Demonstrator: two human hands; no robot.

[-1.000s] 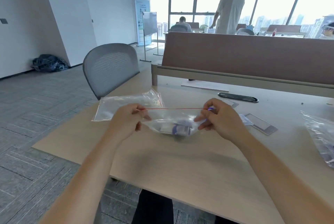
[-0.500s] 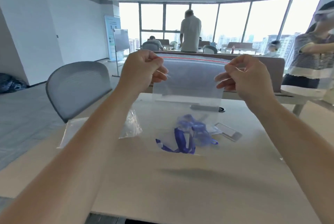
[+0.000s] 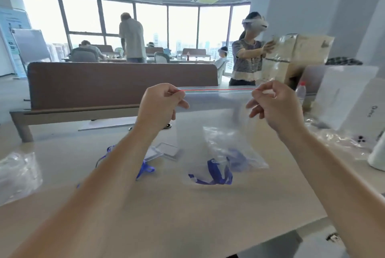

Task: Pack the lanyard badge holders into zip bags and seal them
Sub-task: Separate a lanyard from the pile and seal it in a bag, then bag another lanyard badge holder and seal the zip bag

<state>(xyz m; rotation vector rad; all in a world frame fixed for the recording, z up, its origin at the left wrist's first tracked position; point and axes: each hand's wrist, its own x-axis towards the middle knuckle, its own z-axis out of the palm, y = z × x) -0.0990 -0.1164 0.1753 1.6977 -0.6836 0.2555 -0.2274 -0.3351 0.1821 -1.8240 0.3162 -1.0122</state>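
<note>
Head camera: the left hand (image 3: pixel 160 104) and the right hand (image 3: pixel 274 105) each pinch a top corner of the zip bag (image 3: pixel 216 116), with fingers curled tight by the red strip (image 3: pixel 216 90). The bag hangs in the air above the table (image 3: pixel 187 216). A blue lanyard (image 3: pixel 218 175) sits at the bottom inside. The bag looks thin, floppy and slippery, so I would hold it by the stiffer strip

The left hand (image 3: pixel 160 103) and right hand (image 3: pixel 273 105) pinch the top corners of a clear plastic zip bag (image 3: pixel 216 116); a blue fabric lanyard (image 3: pixel 218 176) sits inside, another lanyard (image 3: pixel 145 168) at its nine o'clock.
</note>
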